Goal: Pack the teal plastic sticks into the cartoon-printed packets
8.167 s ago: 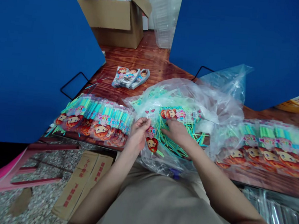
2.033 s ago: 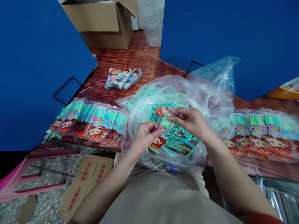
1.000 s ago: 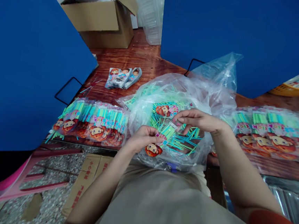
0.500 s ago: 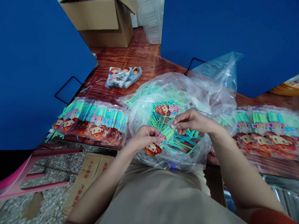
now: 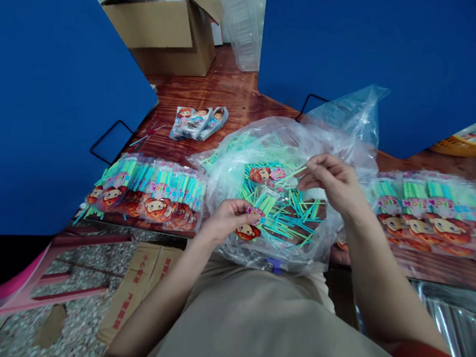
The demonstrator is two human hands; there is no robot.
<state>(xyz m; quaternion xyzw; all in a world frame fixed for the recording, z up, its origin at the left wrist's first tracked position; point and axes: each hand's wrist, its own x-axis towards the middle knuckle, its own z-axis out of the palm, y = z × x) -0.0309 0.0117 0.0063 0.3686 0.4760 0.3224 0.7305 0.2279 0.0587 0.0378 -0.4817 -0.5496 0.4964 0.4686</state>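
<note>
My left hand (image 5: 234, 220) pinches a clear plastic packet (image 5: 248, 233) printed with a red-haired cartoon figure. Green and blue sticks fill its upper end. Up and to the right, my right hand (image 5: 331, 181) has its thumb and forefinger closed on what looks like a thin pale green stick (image 5: 299, 171). Between and beneath both hands spreads a large clear plastic bag (image 5: 226, 172), opened out and holding many loose green and blue sticks (image 5: 287, 227). Another printed packet (image 5: 267, 175) lies on those sticks, close to my right fingertips.
Rows of filled packets lie on the wooden table at left (image 5: 156, 199) and right (image 5: 435, 212). Behind are folded printed packets (image 5: 197, 122) and a cardboard box (image 5: 163, 33). Blue panels (image 5: 53, 101) rise on both sides. A pink stool (image 5: 54, 273) stands lower left.
My right hand has moved up and right, away from the packet in my left hand, and a thin pale stick now shows at its fingertips. My left hand has barely moved.
</note>
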